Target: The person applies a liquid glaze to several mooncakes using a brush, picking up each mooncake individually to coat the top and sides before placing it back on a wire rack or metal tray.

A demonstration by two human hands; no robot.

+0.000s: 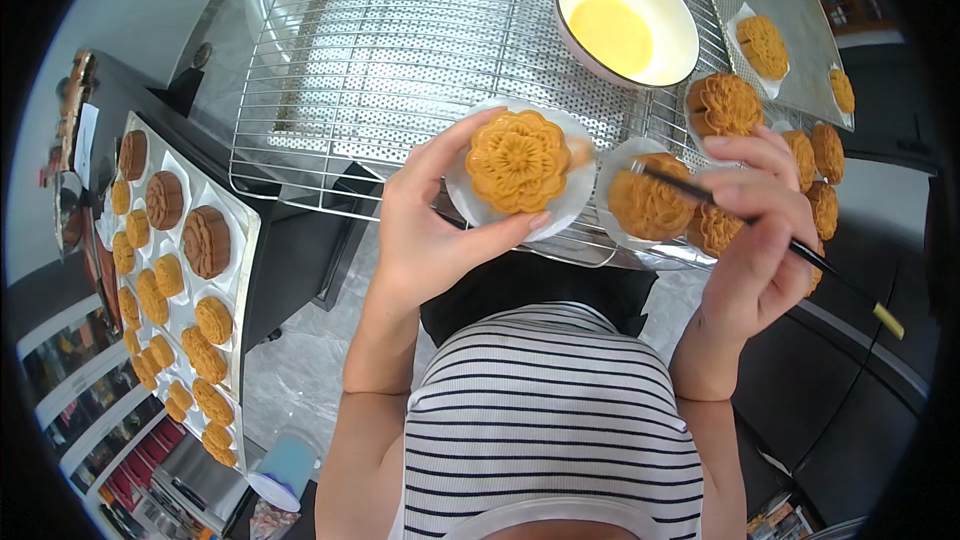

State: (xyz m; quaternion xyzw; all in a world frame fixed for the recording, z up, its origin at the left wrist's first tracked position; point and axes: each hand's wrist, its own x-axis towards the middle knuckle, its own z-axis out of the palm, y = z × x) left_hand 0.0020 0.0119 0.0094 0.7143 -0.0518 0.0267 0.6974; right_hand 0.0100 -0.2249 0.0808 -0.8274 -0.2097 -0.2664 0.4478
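A glossy, flower-shaped mooncake (517, 161) rests on a round white paper, gripped at its left side by my left hand (425, 210), thumb and fingers closed about its edge. My right hand (760, 230) is closed around a thin dark-handled brush (690, 189). Its pale bristles, blurred, meet the right side of the mooncake. Below the brush another mooncake (650, 197) sits on its own paper at the rack's near edge. Ahead of my hands stands a white bowl (675, 35) with a dark rim, holding yellow liquid that looks like egg wash.
A wire cooling rack (400, 120) spans the work area over a perforated metal tray (345, 60). More mooncakes (726, 103) crowd the right side, and a mesh tray (795, 0) with others lies beyond. At left, a white tray (240, 270) bears several orange and brown mooncakes.
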